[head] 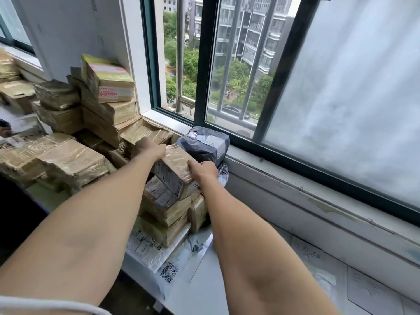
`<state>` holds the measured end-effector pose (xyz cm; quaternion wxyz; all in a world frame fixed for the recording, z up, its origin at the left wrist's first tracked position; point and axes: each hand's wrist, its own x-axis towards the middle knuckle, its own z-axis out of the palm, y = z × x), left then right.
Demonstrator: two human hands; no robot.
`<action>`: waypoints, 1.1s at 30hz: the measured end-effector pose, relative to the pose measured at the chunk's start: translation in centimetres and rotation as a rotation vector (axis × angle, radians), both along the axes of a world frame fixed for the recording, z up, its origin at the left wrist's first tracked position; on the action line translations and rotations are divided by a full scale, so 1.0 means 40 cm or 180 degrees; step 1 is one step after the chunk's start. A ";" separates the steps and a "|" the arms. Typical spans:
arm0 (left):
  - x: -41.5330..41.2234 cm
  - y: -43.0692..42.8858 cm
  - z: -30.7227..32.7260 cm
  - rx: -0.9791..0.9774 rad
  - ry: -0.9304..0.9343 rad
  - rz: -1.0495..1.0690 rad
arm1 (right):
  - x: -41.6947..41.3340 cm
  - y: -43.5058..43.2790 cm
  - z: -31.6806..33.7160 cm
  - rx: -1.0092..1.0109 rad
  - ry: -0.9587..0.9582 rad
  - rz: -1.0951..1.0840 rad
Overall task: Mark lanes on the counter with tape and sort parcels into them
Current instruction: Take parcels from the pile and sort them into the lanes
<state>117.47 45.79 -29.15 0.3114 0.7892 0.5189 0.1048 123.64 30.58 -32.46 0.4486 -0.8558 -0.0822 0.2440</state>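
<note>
head view: left grip (156,149) and right grip (204,169) clasp the brown parcel (176,163) atop a stack (166,210).

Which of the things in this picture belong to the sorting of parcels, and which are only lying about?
For the job: brown parcel held by left hand and right hand; grey parcel; parcel stacks; counter.
Only lying about: window; papers on the counter; white cord.
</note>
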 end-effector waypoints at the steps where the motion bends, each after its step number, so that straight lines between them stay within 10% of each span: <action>1: 0.010 -0.004 0.016 0.0045 -0.0107 -0.0007 | 0.012 -0.010 0.007 0.0045 -0.0025 -0.0038; 17: 0.257 -0.304 0.061 0.0372 -0.0439 -0.1300 | 0.130 -0.351 0.005 0.0802 0.0714 0.0136; 33: 0.372 -0.582 -0.047 -0.1065 -0.0392 -0.2023 | 0.145 -0.683 -0.082 0.1802 0.0850 -0.1178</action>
